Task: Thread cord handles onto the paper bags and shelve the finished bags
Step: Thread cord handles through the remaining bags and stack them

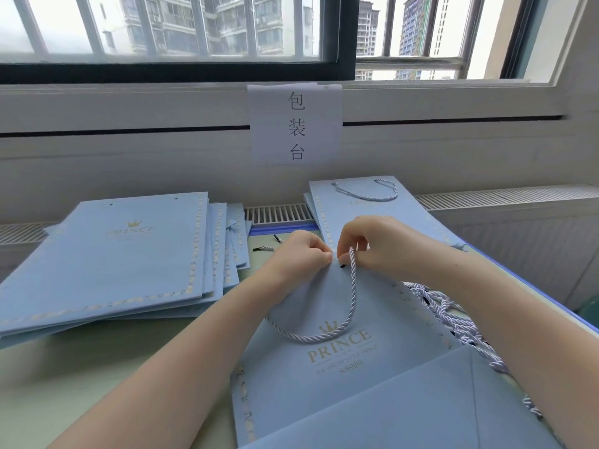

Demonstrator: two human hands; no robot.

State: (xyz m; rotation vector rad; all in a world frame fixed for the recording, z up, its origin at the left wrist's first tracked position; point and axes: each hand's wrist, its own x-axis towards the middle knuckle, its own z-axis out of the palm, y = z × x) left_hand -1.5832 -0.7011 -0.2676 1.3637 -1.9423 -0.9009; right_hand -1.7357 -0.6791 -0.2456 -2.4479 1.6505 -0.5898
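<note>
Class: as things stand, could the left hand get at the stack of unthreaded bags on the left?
Probably yes. The stack of unthreaded bags lies open on the left hand's own side, nothing between them, but that hand would first have to release the bag.

Two bare forearms reach in from the near edge, ending in the left hand (299, 254) and the right hand (379, 243). No sleeve, watch or ring shows. The fingernails look short and unpainted, though they are too small to tell.
</note>
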